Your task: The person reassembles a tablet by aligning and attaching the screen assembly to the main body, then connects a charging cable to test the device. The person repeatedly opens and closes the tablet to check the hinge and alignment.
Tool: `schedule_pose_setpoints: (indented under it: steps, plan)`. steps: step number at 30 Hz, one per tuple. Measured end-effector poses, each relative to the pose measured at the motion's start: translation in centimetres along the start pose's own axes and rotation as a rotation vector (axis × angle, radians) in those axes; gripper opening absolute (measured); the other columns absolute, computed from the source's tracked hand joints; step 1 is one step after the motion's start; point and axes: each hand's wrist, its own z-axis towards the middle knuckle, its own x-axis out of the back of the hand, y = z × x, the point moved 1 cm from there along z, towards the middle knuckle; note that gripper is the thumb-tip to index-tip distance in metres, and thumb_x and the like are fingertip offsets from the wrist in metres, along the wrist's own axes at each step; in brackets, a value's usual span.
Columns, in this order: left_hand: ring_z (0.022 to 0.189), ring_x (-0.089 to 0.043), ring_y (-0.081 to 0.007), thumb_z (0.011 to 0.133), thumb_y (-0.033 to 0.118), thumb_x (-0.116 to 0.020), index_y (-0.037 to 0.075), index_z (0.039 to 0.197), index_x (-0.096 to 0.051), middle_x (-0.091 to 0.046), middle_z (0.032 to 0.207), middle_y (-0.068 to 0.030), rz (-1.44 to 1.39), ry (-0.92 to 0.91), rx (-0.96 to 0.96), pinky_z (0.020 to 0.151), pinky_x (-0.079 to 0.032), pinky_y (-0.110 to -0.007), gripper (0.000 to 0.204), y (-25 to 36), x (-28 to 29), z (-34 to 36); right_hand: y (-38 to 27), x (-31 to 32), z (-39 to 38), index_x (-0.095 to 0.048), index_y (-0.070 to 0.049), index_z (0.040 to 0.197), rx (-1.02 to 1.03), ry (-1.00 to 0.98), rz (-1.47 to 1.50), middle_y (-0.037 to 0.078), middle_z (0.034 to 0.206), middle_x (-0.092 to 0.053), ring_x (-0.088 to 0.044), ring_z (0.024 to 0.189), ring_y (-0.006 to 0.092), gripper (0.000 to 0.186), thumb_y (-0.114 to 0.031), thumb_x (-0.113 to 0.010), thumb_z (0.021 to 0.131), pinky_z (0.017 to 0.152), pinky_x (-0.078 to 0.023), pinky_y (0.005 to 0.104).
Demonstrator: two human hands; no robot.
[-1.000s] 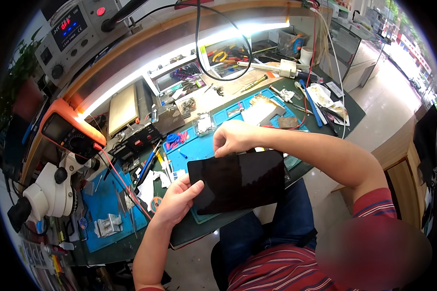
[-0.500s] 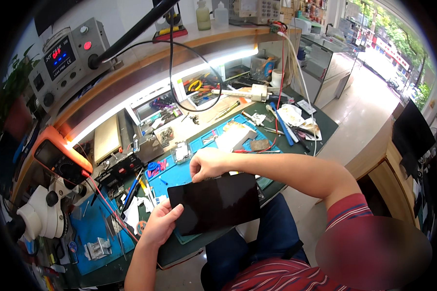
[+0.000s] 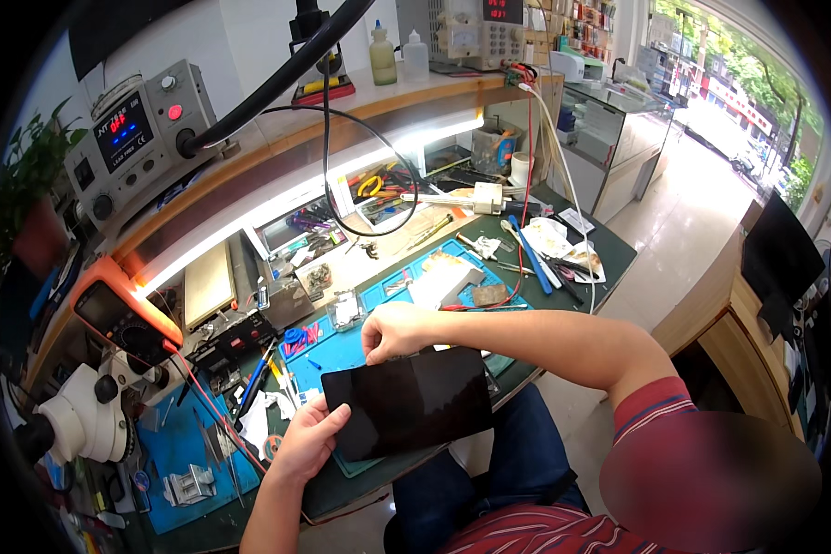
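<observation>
A black tablet (image 3: pixel 415 403) with a dark, glossy face is tilted over the near edge of the bench. My left hand (image 3: pixel 309 439) grips its left edge, thumb lying on the front and the other fingers hidden behind. Above the top edge, near the upper left corner, my right hand (image 3: pixel 399 331) is closed in a pinch, fingertips pointing down at that edge. What is between those fingertips, if anything, is too small to make out. Beneath and beyond the tablet lies a blue work mat (image 3: pixel 342 346).
An orange multimeter (image 3: pixel 125 314) and a white microscope (image 3: pixel 83 411) stand on the left. A power supply (image 3: pixel 138 138) sits on the shelf. Blue-handled tools (image 3: pixel 531 258) and papers lie at the right. A black cable (image 3: pixel 328 166) loops above the bench.
The whole view has shifted slightly downward in the picture. Both hands keep their places on and at the tablet, whose tilt differs only a little.
</observation>
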Motion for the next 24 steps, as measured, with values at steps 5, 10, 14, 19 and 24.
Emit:
schedule_pose_setpoints:
  steps: [5,10,14,19,24]
  plan:
    - [0.107,-0.063,-0.0142,0.099,0.013,-0.061,-0.002,0.128,-0.056,-0.066,0.120,-0.0087,-0.004,-0.006,-0.005,0.093,-0.051,-0.030,0.033,0.15,-0.24,-0.12,-0.11,-0.10,-0.03,-0.076,-0.008,0.090,0.002,0.006,-0.005,0.007,0.084,-0.075,-0.071,0.078,0.0197,0.022,-0.026,-0.077,0.077,0.071,-0.055,0.0338]
    - [0.107,-0.063,-0.0139,0.099,0.014,-0.061,-0.002,0.128,-0.056,-0.066,0.120,-0.0086,0.007,-0.022,-0.017,0.093,-0.050,-0.030,0.034,-0.04,-0.02,0.13,0.09,-0.10,-0.14,-0.075,-0.008,0.091,-0.007,0.008,-0.007,0.006,0.083,-0.074,-0.069,0.075,0.0188,0.022,-0.027,-0.076,0.079,0.070,-0.053,0.0332]
    - [0.107,-0.063,-0.0135,0.099,0.014,-0.061,-0.002,0.128,-0.056,-0.066,0.120,-0.0085,0.003,-0.027,-0.013,0.093,-0.050,-0.029,0.034,-0.12,0.11,0.10,-0.01,-0.05,-0.17,-0.075,-0.008,0.091,-0.008,-0.001,0.002,0.006,0.083,-0.074,-0.069,0.076,0.0186,0.022,-0.027,-0.075,0.079,0.071,-0.053,0.0331]
    - [0.106,-0.063,-0.0131,0.099,0.014,-0.061,-0.001,0.128,-0.056,-0.066,0.120,-0.0081,0.003,-0.016,-0.009,0.092,-0.051,-0.028,0.033,-0.04,0.02,0.00,-0.03,-0.15,-0.11,-0.075,-0.007,0.091,-0.017,0.003,0.001,0.006,0.084,-0.074,-0.069,0.077,0.0192,0.023,-0.027,-0.075,0.079,0.071,-0.053,0.0332]
    - [0.105,-0.063,-0.0128,0.099,0.014,-0.062,-0.001,0.128,-0.056,-0.066,0.120,-0.0079,0.000,-0.006,0.002,0.091,-0.051,-0.028,0.034,-0.01,0.03,0.02,-0.02,-0.11,-0.18,-0.075,-0.008,0.091,-0.011,0.010,-0.002,0.007,0.085,-0.074,-0.069,0.077,0.0195,0.023,-0.028,-0.075,0.079,0.071,-0.053,0.0335]
